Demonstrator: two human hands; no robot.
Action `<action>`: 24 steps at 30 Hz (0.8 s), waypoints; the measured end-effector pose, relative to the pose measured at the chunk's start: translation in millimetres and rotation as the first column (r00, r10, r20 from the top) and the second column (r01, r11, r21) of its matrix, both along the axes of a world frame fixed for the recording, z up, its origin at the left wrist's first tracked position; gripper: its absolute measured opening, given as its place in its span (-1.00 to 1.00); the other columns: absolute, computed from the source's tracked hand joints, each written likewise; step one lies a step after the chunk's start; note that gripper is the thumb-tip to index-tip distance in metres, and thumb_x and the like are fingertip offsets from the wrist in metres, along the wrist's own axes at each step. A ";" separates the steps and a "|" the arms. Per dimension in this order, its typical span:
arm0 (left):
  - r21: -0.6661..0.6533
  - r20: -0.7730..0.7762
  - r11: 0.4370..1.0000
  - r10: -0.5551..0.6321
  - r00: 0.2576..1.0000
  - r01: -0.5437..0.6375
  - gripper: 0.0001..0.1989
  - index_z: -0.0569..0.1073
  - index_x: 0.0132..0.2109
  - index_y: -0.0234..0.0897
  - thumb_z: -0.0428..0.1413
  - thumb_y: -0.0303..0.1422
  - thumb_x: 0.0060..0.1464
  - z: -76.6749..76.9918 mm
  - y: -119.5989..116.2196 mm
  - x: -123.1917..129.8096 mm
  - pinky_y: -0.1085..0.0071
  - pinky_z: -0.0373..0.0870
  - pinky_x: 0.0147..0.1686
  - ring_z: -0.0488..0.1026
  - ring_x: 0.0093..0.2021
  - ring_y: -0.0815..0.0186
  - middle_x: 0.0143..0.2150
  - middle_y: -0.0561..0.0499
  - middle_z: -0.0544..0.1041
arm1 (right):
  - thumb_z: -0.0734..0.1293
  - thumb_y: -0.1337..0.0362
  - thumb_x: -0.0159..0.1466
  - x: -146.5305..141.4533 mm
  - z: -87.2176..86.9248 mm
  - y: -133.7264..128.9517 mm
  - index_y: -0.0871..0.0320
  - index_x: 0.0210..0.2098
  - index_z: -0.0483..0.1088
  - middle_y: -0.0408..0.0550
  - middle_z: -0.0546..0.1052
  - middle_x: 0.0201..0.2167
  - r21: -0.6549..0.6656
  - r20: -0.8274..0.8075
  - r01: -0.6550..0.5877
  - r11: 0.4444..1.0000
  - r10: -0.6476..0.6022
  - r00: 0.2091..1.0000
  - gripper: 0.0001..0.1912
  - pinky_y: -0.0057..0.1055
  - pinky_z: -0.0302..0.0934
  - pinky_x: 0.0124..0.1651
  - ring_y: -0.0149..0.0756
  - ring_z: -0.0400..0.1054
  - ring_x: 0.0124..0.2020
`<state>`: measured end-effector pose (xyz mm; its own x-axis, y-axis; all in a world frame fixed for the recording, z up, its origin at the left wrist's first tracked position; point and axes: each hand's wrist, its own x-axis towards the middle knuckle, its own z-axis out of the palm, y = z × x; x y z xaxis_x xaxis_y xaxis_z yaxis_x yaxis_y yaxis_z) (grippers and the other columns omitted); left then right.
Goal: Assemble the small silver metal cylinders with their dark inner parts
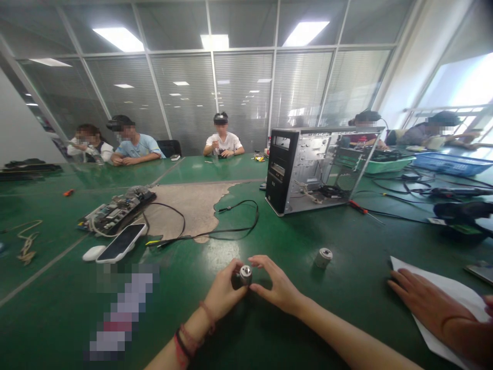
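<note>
A person's left hand (225, 288) grasps a small metal motor (245, 278) above or on a green table (192, 272); whether its base touches the tabletop cannot be told. The motor stands close to upright, its long axis running nearly vertical, with the round end and its short shaft facing up and the body dropping below between thumb and fingers. The right hand (279, 288) is unclenched at the motor's other side, forefinger and thumb curved toward it in an open arc; whether the fingertips make contact cannot be made out.

To the right of the grip and a little beyond it, a second motor (322, 259) stands by itself, shaft end also up. Farther right, another person's hand (435, 300) lies flat on white paper (421, 329). Past the grip, a black cable (239, 231) loops across the table, and beyond to the right rises a computer case (280, 172), its side open toward the viewer's right. Left of the grip and farther off, a phone (122, 243) lies near a circuit board (119, 209). Across the table, well apart from the grip, other people sit along the far edge.
</note>
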<state>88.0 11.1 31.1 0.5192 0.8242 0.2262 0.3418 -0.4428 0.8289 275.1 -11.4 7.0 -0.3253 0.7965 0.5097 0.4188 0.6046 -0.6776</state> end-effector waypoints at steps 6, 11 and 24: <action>-0.011 -0.038 0.999 -0.032 0.999 0.031 -0.72 0.34 -0.20 -0.26 0.06 -0.54 -0.15 -1.8 0.1 0.6 0.46 0.27 -0.29 0.38 -0.32 0.32 -0.31 0.08 0.46 | 0.27 0.28 0.19 -1.3 -0.5 0.2 0.09 0.07 0.18 0.03 0.35 -0.03 -0.005 0.004 0.015 1.000 -0.015 1.000 -0.56 -0.25 0.18 0.03 -0.22 0.27 -0.05; 0.013 -0.075 0.999 -0.028 0.997 0.029 -0.72 0.34 -0.20 -0.25 0.07 -0.53 -0.15 -2.0 0.2 1.2 0.44 0.27 -0.26 0.40 -0.28 0.28 -0.28 0.06 0.46 | 0.24 0.29 0.23 -6.7 6.1 -1.7 0.10 0.01 0.24 0.01 0.37 -0.07 0.010 -0.014 -0.027 1.000 0.027 1.000 -0.66 -0.28 0.15 0.07 -0.23 0.24 0.01; 0.014 -0.107 0.995 -0.096 0.990 0.098 -0.68 0.36 -0.12 -0.26 0.10 -0.48 -0.10 19.4 9.0 -14.7 0.41 0.30 -0.14 0.42 -0.17 0.27 -0.19 0.00 0.48 | 0.26 0.33 0.21 -16.9 8.2 1.5 0.13 -0.21 0.37 -0.03 0.37 -0.20 -0.094 -0.177 0.057 0.994 -0.073 0.982 -0.85 -0.35 0.19 -0.05 -0.26 0.28 -0.09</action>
<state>73.3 20.1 50.5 0.6179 0.7652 0.1807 0.3820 -0.4930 0.7817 258.3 -9.9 15.2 -0.1810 0.8574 0.4818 0.3215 0.5145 -0.7949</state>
